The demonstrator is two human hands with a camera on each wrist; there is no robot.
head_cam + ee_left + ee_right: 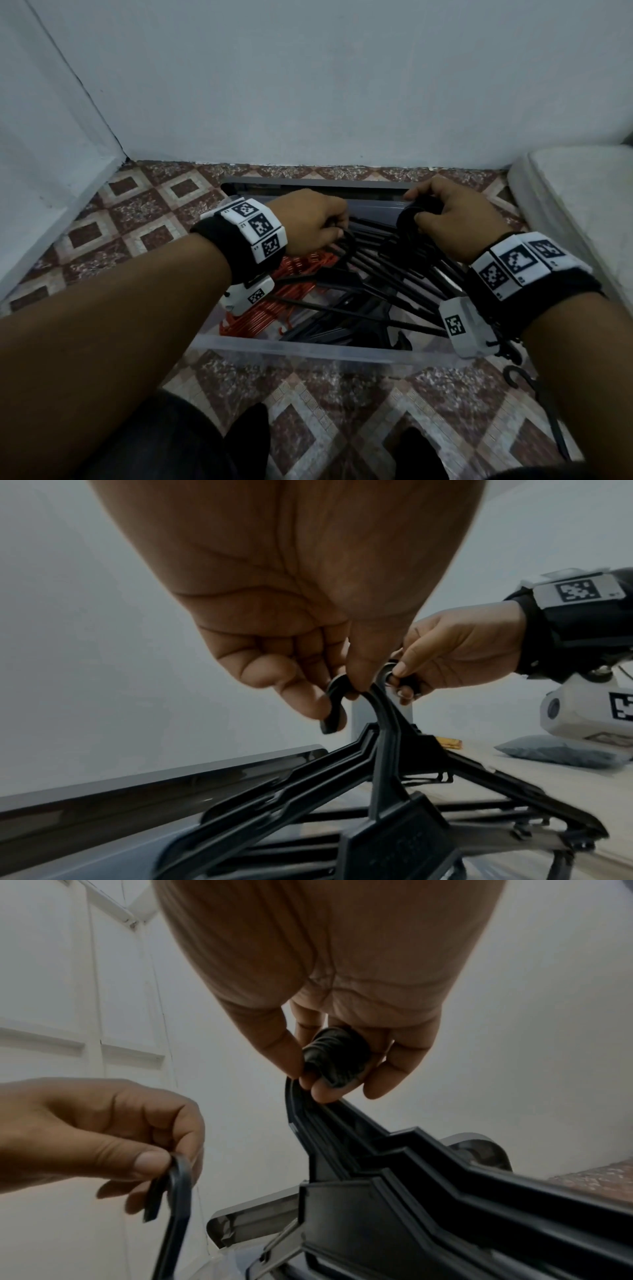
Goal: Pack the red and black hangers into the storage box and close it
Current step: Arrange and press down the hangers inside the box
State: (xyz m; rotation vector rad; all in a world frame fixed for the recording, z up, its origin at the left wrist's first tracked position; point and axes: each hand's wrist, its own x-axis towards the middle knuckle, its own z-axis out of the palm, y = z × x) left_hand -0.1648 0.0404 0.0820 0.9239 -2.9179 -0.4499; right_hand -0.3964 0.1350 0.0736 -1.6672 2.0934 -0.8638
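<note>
A clear storage box sits on the tiled floor against the wall. Red hangers lie at its left side, and several black hangers fan across the rest. My left hand pinches the hook of one black hanger between thumb and fingers, over the box's left middle. My right hand grips a bunch of black hanger hooks above the box's far right. The hanger bodies slope down from that bunch into the box.
A grey lid stands behind the box against the white wall. Another black hanger lies on the floor at the right, beside my right forearm. A white mattress fills the right edge. My feet are at the bottom.
</note>
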